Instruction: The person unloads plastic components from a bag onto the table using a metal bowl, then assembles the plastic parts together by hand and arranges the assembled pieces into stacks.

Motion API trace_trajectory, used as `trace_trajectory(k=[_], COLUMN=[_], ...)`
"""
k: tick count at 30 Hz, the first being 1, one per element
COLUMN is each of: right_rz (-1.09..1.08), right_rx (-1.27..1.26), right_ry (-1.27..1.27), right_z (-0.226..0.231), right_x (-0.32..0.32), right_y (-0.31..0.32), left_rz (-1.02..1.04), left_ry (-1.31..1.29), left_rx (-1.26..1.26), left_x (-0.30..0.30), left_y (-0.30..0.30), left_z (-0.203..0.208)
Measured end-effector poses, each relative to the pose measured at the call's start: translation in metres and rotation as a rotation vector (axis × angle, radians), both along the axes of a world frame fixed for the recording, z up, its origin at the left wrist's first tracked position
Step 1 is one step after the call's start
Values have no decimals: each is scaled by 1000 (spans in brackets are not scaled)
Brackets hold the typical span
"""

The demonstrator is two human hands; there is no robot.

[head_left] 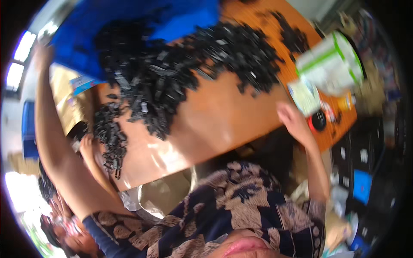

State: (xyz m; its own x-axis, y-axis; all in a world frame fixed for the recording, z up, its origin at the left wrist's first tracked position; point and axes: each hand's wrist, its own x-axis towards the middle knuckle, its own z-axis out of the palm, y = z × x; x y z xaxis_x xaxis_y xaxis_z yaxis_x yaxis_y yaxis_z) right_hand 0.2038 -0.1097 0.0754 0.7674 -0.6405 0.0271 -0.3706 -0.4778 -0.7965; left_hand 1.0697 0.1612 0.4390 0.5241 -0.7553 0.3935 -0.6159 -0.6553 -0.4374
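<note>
A large blue plastic bin (79, 47) is tilted at the far left of the table, its mouth toward the tabletop. My left arm stretches up to it, and my left hand (43, 56) is closed at its left edge; blur hides the fingers. Small black plastic parts (159, 77) spread from the bin in a thick heap across the table. Over the table's right side my right hand (294, 120) is held open, with nothing in it. Nearest to it are a pale printed card or packet (304, 96) and a black-and-red round object (317, 121).
The brown table (215, 122) carries a smaller pile of black parts (111, 133) at left, beside another person's hand (87, 146). A white-and-green cylindrical container (331, 64) lies at right, near a small orange-yellow item (345, 103). Dark boxes (359, 148) stand beyond the right edge.
</note>
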Motion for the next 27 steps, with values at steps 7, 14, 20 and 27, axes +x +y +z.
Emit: trace_trajectory(k=[7, 14, 20, 27], right_rz=[-320, -165, 8, 17], right_rx=[-413, -709, -783, -909], right_ry=[78, 71, 197, 130], right_z=[-38, -56, -56, 15], right_x=[-7, 54, 89, 90], right_y=[-8, -74, -112, -104], left_rz=[-688, -678, -194, -30], left_ry=[-56, 675, 855, 428], left_rx=[-483, -650, -821, -1031], left_x=[-229, -531, -582, -526], left_y=[-92, -73, 9, 25], left_z=[-182, -359, -444, -421])
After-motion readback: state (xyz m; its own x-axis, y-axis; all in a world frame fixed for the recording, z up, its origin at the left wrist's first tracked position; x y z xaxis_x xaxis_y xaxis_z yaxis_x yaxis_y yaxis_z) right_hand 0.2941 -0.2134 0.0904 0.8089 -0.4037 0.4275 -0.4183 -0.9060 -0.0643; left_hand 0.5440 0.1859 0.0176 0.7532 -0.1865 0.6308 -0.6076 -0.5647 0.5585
